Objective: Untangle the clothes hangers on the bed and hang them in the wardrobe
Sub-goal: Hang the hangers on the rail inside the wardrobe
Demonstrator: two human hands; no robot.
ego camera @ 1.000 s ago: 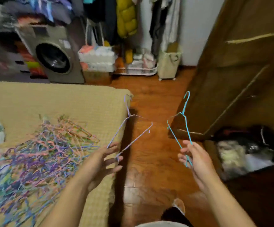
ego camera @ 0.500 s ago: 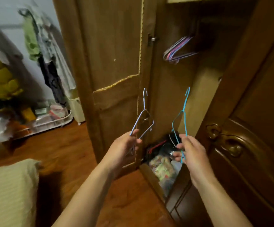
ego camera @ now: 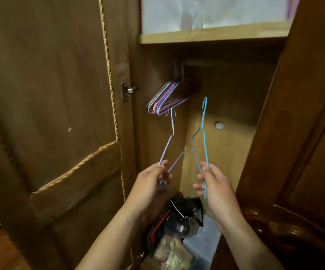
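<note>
My left hand (ego camera: pixel 150 184) pinches the lower corner of a lilac wire hanger (ego camera: pixel 172 133), hook upward. A turquoise wire hanger (ego camera: pixel 203 133) is gripped by its lower end in my right hand (ego camera: pixel 214 184), hook also upward. Both hangers are raised inside the open wardrobe, below a dark wooden rail (ego camera: pixel 216 62). Several coloured hangers (ego camera: pixel 167 100) hang bunched at the rail's left end. The lilac hanger's hook is just under that bunch. The bed is out of view.
The wardrobe's left door (ego camera: pixel 50 114) stands open, and the right door (ego camera: pixel 303 133) is close beside my right arm. A shelf (ego camera: pixel 212 35) sits above the rail. Bags and a clear plastic box (ego camera: pixel 183 227) fill the wardrobe floor.
I turned from the bed to the wardrobe and came closer. Both hands have lifted their hangers higher toward the rail, still holding them.
</note>
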